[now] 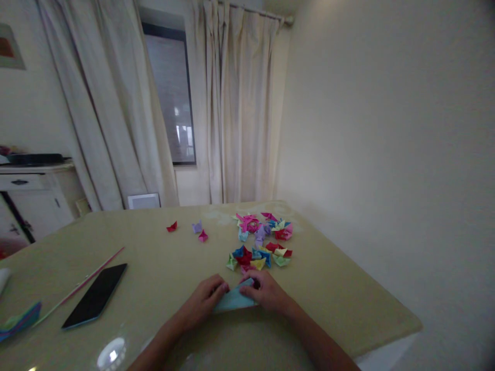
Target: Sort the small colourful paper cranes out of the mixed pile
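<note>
Tabletop [162,273], plain blue paper [232,300] in both hands [209,292] [266,291]

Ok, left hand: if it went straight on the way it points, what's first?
Past the light-blue paper it touches, the left hand would likely meet the near cluster of folded paper pieces, perhaps its light-green piece; depth is unclear.

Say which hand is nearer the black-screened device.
Left. Your left hand is to the right of the device, on the left of the light-blue paper; your right hand is farther off, on the paper's right.
</note>
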`<state>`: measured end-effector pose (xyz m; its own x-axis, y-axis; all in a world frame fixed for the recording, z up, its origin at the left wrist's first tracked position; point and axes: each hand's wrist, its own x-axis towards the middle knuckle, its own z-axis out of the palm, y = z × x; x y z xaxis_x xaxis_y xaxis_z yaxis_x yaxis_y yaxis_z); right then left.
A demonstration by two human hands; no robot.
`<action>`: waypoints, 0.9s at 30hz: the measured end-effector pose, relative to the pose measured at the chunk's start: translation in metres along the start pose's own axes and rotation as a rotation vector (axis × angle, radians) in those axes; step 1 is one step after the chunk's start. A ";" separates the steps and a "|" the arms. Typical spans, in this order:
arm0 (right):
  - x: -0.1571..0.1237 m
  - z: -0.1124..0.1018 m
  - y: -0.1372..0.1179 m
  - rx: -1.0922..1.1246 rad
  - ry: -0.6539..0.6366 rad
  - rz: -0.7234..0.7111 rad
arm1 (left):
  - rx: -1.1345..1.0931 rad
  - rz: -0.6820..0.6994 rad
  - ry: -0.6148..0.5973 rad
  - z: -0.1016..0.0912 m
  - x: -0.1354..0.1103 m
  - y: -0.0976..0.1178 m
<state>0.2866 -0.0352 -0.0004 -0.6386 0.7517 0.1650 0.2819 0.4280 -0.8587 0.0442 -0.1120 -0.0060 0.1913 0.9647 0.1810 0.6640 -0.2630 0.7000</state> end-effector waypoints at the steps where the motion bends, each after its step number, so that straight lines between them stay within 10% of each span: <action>1: -0.001 0.000 0.000 0.015 -0.038 0.022 | 0.012 -0.020 0.059 -0.005 0.006 -0.010; 12: -0.011 0.011 -0.010 -0.280 -0.139 -0.128 | 0.474 -0.292 0.375 -0.053 0.100 -0.085; 19: -0.010 0.006 -0.015 -0.217 -0.003 -0.194 | 0.463 -0.205 0.359 -0.059 0.115 -0.082; 27: -0.013 0.005 -0.023 -0.085 0.127 -0.152 | 0.184 0.233 0.250 -0.043 0.104 -0.023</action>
<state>0.2843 -0.0572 0.0151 -0.5847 0.7302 0.3535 0.2521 0.5778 -0.7763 0.0174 -0.0052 0.0262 0.1854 0.8465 0.4990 0.7468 -0.4514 0.4884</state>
